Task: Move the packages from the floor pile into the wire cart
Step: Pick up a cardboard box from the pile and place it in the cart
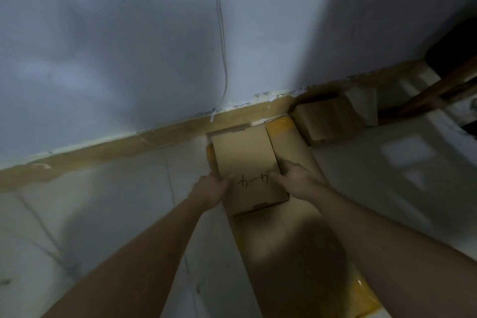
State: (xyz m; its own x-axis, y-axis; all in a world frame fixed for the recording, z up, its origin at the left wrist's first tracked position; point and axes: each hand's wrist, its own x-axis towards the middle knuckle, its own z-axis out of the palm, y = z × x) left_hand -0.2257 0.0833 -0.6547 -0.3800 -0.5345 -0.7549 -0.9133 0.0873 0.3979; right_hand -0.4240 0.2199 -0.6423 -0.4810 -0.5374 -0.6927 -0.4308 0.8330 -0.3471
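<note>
— Where is the package?
— The flat box [247, 170] lies on a long carton [291, 240]; your left hand [211, 188] grips it at 9 o'clock, right hand [296, 178] at 3.

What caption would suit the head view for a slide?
Both hands, left hand and right hand, grip a flat cardboard box lying on a longer package beside the wall.
</note>
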